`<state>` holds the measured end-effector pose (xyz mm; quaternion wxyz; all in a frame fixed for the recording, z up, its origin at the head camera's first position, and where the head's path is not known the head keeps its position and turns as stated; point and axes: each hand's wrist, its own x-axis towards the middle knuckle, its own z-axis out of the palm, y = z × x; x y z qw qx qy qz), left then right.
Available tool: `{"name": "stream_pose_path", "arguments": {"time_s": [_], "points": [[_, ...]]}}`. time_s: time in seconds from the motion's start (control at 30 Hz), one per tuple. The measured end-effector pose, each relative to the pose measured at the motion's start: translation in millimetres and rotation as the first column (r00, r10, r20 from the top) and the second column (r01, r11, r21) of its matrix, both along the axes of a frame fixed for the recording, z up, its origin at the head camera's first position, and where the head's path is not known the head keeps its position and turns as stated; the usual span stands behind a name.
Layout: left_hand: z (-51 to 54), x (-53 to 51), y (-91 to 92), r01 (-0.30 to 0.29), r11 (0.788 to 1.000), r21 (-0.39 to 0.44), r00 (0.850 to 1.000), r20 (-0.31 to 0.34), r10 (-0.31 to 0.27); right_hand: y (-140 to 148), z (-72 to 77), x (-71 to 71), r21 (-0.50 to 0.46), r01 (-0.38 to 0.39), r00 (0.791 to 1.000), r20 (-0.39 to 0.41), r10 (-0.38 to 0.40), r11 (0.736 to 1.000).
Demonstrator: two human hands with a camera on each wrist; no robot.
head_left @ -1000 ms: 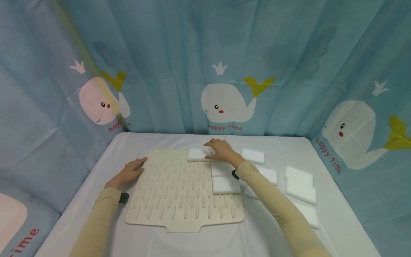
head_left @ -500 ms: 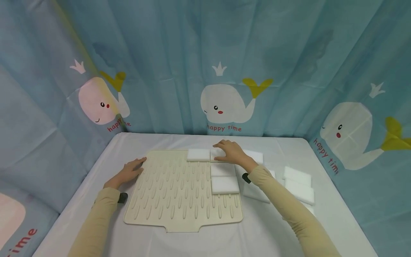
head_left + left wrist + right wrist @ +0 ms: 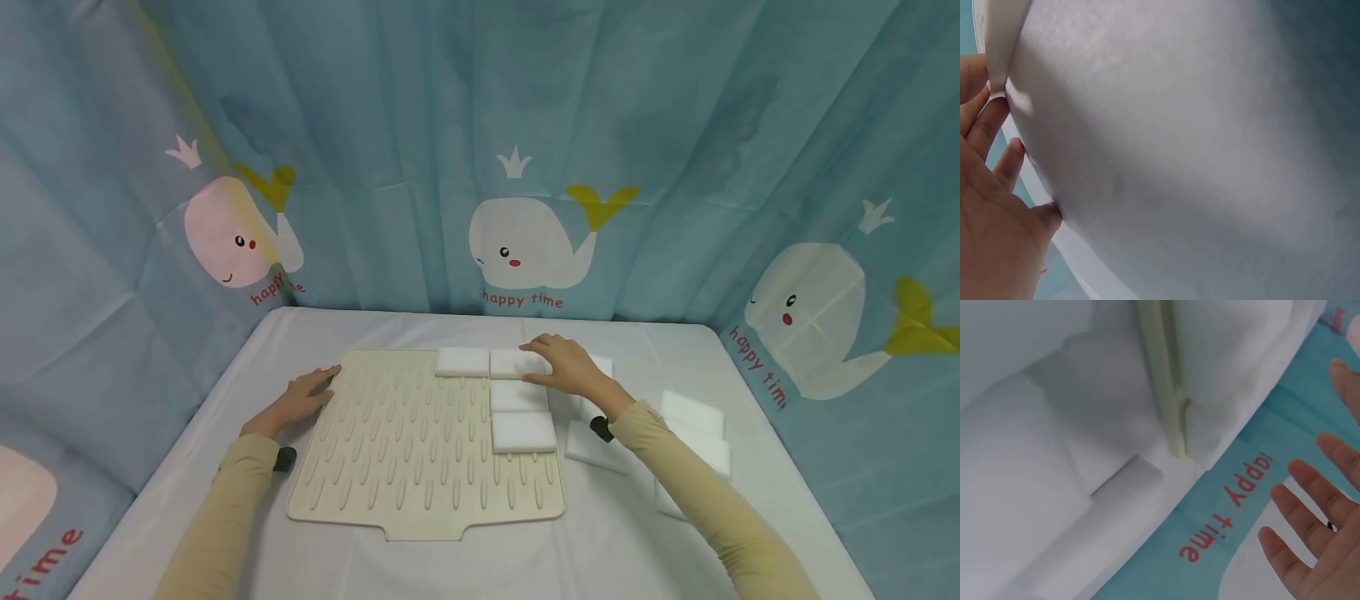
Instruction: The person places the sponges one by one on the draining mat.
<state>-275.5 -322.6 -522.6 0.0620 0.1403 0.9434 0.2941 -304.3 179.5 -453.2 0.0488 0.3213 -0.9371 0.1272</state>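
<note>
A cream mat (image 3: 420,523) with raised ribs lies on the table. Several white sponges sit along its back and right side: one at the back (image 3: 462,362), a back-corner sponge (image 3: 510,365) partly behind my right fingers, and others below, such as the front one (image 3: 523,432). My left hand (image 3: 300,400) rests at the mat's left edge; in the left wrist view its fingertips (image 3: 999,109) touch the edge and the cloth. Past the mat's right edge hovers my right hand (image 3: 570,367), fingers spread and holding nothing, as the right wrist view also shows.
More white sponges lie right of the mat, some partly hidden by my right arm: one close by (image 3: 596,447) and a group farther right (image 3: 693,412). A white cloth (image 3: 622,542) covers the table. A blue whale-print curtain (image 3: 420,167) surrounds its back and sides.
My right hand has drawn away to the right from the sponges at the mat's back, uncovering more of the back-corner sponge. My left hand has stayed at the mat's left edge.
</note>
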Motion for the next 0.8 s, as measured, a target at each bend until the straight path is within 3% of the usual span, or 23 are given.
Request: {"name": "stream_pose_path", "arguments": {"time_s": [0.27, 0.8], "points": [[-1.2, -1.8, 0.7, 0.019, 1.0, -0.011, 0.999, -0.038, -0.019, 24, -3.8, 15.4, -0.031, -0.006, 1.0, -0.023, 0.006, 1.0], [-1.9, -2.8, -1.9, 0.021, 0.999, -0.035, 0.999, -0.038, -0.022, 57, -13.7, 42.9, -0.027, 0.021, 0.998, -0.05, -0.022, 0.999]]}}
